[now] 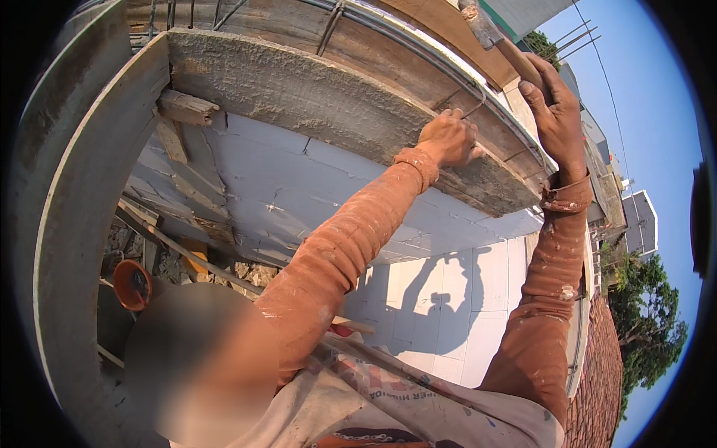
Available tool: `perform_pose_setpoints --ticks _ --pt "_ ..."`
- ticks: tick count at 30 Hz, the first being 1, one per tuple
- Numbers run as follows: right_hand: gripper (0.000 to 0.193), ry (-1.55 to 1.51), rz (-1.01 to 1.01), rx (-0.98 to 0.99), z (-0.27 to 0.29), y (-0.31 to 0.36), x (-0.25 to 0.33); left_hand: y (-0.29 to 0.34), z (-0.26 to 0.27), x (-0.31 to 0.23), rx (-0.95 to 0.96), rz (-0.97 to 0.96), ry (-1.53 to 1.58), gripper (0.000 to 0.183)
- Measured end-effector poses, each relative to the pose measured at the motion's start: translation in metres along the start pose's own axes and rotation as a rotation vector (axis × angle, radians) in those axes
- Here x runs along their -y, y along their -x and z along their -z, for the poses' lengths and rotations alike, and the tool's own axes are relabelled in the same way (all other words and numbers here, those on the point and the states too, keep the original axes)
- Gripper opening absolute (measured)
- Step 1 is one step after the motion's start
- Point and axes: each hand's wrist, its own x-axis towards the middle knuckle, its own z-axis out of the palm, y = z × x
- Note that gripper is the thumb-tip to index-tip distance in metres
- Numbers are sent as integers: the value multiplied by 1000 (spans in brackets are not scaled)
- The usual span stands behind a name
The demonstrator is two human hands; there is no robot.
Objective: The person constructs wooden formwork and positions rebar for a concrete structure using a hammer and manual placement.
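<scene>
My left hand [449, 139] is closed over the upper edge of a long, cement-crusted wooden formwork board [299, 82], near its right part. Whether a small thing such as a nail is also between its fingers, I cannot tell. Raised to the right, my right hand [556, 116] grips the wooden handle of a hammer [515, 61]. The hammer's worn metal head points up and left, above the board and apart from it. Steel reinforcing bars [388, 36] run lengthwise in the trough behind the board.
A pale block wall [299, 168] drops below the board. Another wide plank [97, 172] curves down the left side. Wooden props [190, 179], rubble and an orange bucket [133, 284] lie lower left. Roof tiles [595, 373], a tree [648, 321] and overhead wires are at right.
</scene>
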Motion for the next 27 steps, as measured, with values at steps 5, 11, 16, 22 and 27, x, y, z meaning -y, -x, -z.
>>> perform_pose_setpoints --ticks 5,11,16,22,27 --pt "46 149 -218 44 -22 19 -72 -2 11 -3 94 12 -61 52" --pt "45 117 -271 140 -64 25 -94 -4 18 -11 26 27 -111 49" --pt "44 184 -341 106 -70 25 -84 -5 25 -18 42 33 -138 47" --pt "47 266 -366 119 -61 29 -73 -6 30 -21 39 9 -146 45" --pt "42 309 -336 97 -57 30 -68 -7 30 -22 52 6 -182 45"
